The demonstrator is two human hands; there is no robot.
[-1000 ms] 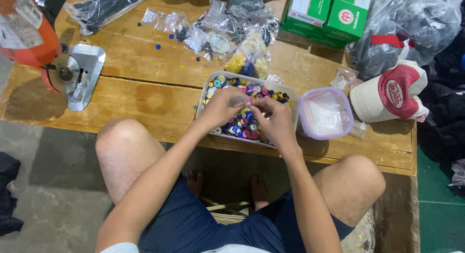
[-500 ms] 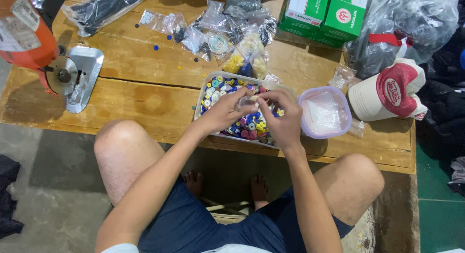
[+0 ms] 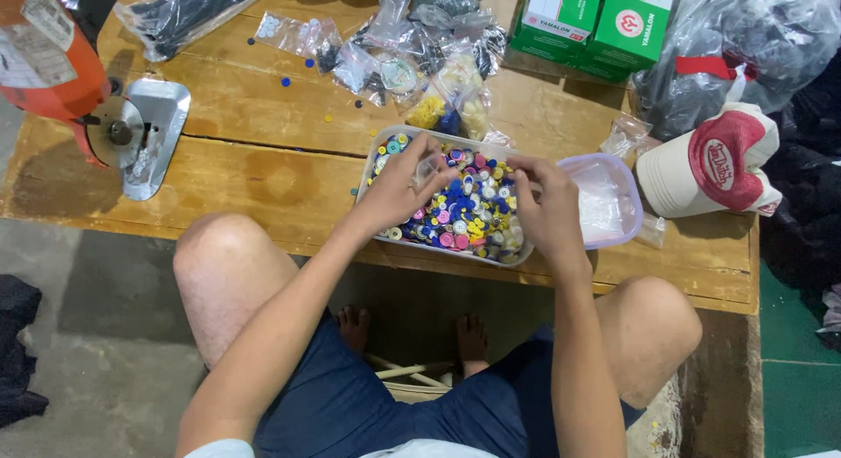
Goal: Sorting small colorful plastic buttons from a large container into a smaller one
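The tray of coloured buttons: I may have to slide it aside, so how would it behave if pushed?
The tray of buttons looks like thin pale plastic, so it may flex. It is heaped with loose buttons, likely heavy for its size, and some could spill. On the bare wooden table it should slide rather than tip.

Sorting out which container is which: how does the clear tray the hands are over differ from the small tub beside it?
The clear rectangular plastic tray is heaped with multicoloured buttons; the small lilac-rimmed plastic tub holds only something pale and clear. The tray is the larger. Both hands, left hand and right hand, are over the tray; none reaches into the tub. Both sit side by side on the wooden table.
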